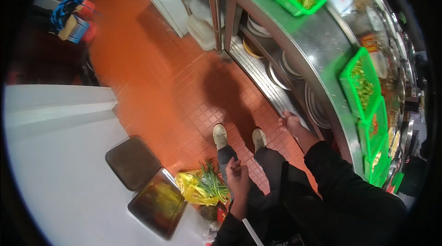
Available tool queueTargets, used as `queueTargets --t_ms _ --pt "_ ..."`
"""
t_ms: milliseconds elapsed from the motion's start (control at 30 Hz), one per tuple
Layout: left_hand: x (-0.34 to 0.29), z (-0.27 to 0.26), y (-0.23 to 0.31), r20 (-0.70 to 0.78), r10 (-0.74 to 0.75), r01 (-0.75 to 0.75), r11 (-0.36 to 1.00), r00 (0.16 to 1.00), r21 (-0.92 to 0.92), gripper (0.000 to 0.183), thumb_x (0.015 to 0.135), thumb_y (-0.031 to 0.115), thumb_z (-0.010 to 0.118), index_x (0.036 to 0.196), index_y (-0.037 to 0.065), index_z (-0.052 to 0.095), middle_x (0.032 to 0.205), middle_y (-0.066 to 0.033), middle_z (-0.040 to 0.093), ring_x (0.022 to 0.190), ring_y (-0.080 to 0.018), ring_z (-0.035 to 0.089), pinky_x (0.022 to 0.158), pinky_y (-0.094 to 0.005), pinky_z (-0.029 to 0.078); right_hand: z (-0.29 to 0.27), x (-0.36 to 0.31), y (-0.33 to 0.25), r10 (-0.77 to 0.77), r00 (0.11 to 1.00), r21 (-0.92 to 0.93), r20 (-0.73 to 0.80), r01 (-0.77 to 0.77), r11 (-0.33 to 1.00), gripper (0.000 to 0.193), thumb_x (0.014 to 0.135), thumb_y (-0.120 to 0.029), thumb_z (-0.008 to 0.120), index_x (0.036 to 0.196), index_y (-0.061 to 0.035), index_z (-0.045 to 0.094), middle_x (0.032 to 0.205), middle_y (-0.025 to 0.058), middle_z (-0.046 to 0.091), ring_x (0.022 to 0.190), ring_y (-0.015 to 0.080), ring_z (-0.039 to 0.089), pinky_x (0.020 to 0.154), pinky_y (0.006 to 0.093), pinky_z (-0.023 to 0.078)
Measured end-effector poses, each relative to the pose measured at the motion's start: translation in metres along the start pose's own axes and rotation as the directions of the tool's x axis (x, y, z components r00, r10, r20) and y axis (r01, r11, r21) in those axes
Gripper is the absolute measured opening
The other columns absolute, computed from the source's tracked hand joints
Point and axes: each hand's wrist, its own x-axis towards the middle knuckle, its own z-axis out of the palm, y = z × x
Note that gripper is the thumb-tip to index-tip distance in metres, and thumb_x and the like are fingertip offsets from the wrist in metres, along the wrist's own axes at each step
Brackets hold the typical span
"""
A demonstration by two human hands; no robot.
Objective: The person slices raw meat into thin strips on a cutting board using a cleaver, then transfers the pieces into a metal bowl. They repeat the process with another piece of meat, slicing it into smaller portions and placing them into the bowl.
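Bright overhead light falls evenly. The steel counter (317, 48) carries a soft sheen and green reflections, and the white worktop (60, 163) looks almost washed out. A dark shadow lies on the red tiled floor (152, 61) ahead of the shoes. Straight edges bend toward the black rim, and the right hand (291, 124) is motion-blurred.

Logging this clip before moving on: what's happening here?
A person stands on the red tiled floor beside a steel counter. Their right hand reaches to the lower shelf where plates are stacked; whether it grips anything is unclear. The left hand hangs empty by the leg, near a yellow bag of greens.
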Motion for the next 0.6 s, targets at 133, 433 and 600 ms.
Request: queueTargets --t_ms 133,433,600 --pt "0.056 0.024 -0.036 0.117 -0.160 0.147 0.983 0.980 0.108 0.050 0.095 0.003 0.068 0.142 0.001 0.050 0.121 -0.0091 0.066 0.094 -0.0125 0.066 0.078 -0.0270 0.055 0.018 0.081 -0.032 -0.052 0.990 0.153 -0.130 0.072 0.986 0.046 0.107 -0.046 0.055 0.134 -0.0100 0.050 0.093 0.0111 0.068 0.071 0.0236 0.065 0.067 0.0440 0.055" --pt "0.154 0.048 -0.095 0.239 -0.258 0.204 0.952 0.936 0.228 0.054 0.094 0.005 0.069 0.143 -0.002 0.049 0.120 -0.0117 0.065 0.092 -0.0154 0.068 0.077 -0.0284 0.057 0.011 0.202 -0.062 -0.122 0.972 0.469 -0.203 0.205 0.859 0.030 0.114 -0.028 0.037 0.138 -0.0118 0.044 0.120 0.0106 0.057 0.094 0.0225 0.063 0.074 0.0319 0.060" --pt "0.163 0.054 -0.102 0.318 -0.413 0.302 0.890 0.854 0.342 0.054 0.095 0.008 0.070 0.143 -0.001 0.049 0.121 -0.0150 0.065 0.090 -0.0176 0.069 0.078 -0.0312 0.058 0.017 0.201 -0.060 -0.190 0.878 0.490 -0.440 0.412 0.769 0.029 0.113 -0.015 0.035 0.139 -0.0151 0.046 0.129 0.0060 0.057 0.095 0.0235 0.065 0.075 0.0311 0.059"
